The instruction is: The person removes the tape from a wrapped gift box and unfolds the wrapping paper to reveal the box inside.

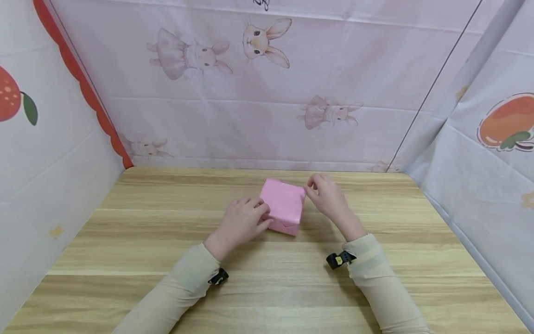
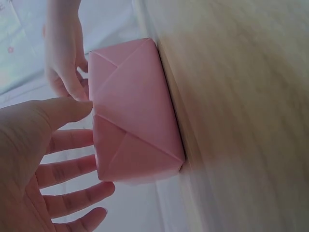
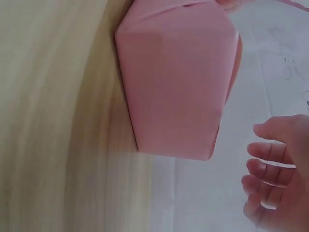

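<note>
Nearest: two pale sleeves, left sleeve (image 1: 175, 285) and right sleeve (image 1: 381, 278), each with one black wrist unit (left wrist unit (image 1: 219, 277), right wrist unit (image 1: 340, 260)). Hands: two. Left hand (image 1: 242, 220): fingers extended and spread, resting against the upper left edge of the box, not wrapped round it. Right hand (image 1: 327, 195): fingers loosely bent, nothing held, just beside the box's far right corner; the right wrist view shows a gap.

Box: one, pink box (image 1: 283, 202), flat on the table (image 1: 267, 292) between the hands. Its flap-folded face points toward the person, turned slightly to the left hand's side; that face is longer along the tabletop than it is tall. Top appears near square; long axis of the top cannot be told.

Beyond both hands: one rabbit-print backdrop (image 1: 267, 139), at least four rabbits counted.
</note>
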Demonstrator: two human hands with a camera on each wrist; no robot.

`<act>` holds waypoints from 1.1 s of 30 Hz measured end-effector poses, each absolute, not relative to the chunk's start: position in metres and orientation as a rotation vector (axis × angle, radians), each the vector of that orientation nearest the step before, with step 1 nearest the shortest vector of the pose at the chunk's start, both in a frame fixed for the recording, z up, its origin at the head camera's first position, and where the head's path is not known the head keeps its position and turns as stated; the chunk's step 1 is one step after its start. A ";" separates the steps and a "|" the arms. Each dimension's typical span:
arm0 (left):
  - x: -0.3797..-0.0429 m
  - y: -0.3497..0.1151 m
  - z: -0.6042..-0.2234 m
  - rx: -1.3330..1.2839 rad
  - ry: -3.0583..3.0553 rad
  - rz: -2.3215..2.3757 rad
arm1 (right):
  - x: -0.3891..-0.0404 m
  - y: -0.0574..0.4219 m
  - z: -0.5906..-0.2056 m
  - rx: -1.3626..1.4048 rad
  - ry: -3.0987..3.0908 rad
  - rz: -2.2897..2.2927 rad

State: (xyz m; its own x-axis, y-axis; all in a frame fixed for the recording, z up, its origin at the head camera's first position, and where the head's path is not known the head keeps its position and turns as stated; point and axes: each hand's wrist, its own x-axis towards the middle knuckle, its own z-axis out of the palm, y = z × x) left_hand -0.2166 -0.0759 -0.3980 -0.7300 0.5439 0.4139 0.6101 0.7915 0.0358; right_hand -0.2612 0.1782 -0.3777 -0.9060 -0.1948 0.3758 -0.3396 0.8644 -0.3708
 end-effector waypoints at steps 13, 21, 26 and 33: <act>-0.214 -0.070 -0.398 -0.978 -2.531 -0.285 | -0.263 0.173 -0.387 0.604 -2.719 0.522; -0.214 -0.071 -0.398 -1.016 -2.525 -0.298 | -0.267 0.172 -0.394 0.654 -2.689 0.484; -0.218 -0.074 -0.400 -0.995 -2.537 -0.280 | -0.268 0.170 -0.396 0.666 -2.660 0.469; -0.219 -0.075 -0.400 -0.976 -2.573 -0.264 | -0.267 0.167 -0.397 0.740 -2.574 0.421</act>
State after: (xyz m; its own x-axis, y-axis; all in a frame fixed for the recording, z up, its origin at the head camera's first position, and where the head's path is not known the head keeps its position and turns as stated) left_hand -0.2194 -0.0753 -0.3999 -0.6893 0.5991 0.4074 0.6694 0.7417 0.0419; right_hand -0.2671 0.1674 -0.3966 -0.7665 -0.4296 0.4774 -0.5593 0.8119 -0.1672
